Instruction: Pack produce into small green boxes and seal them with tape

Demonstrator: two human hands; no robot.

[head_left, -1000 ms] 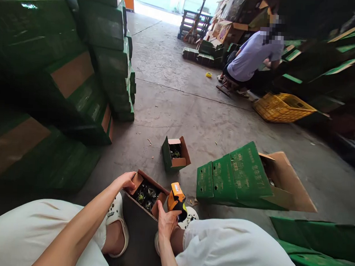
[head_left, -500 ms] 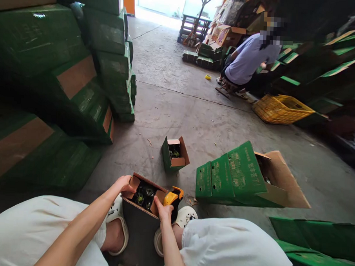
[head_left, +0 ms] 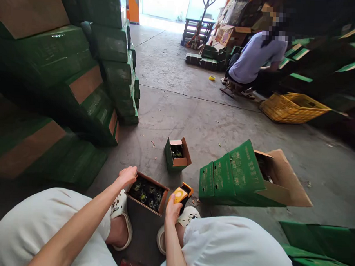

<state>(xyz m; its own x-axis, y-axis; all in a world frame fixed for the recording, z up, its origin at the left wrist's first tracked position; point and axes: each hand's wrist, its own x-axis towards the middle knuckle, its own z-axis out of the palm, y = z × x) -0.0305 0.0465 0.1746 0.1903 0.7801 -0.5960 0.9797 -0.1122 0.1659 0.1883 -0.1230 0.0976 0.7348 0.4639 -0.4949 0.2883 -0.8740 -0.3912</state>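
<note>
Trousers (head_left: 237, 245), white, cover my knees on the near side of the open carton (head_left: 163, 200), which slants between my pale clogs (head_left: 189, 215). Dark, clear-wrapped goods (head_left: 147, 196) fill it. At its right end my right hand (head_left: 173, 209) has its fingers closed round an orange tool (head_left: 180, 194); half a second ago the thumb reached in onto the carton's end flap, and it has drawn back since. Both end flaps, folded inward then, no longer show over the goods. My left hand (head_left: 127, 175) has moved up to the carton's far left corner, fingers bent and nearly together; I cannot tell whether they pinch anything. Beyond the carton, slightly right, stands a small box (head_left: 176, 168), unmoved; to the carton's right lies a large green box (head_left: 233, 170). Left of the carton and farther off rise green stacks (head_left: 118, 73). Far beyond it, to the right, are a yellow basket (head_left: 284, 110) and a co-worker (head_left: 258, 60) in a lilac top, seated on a low stool (head_left: 231, 88).
</note>
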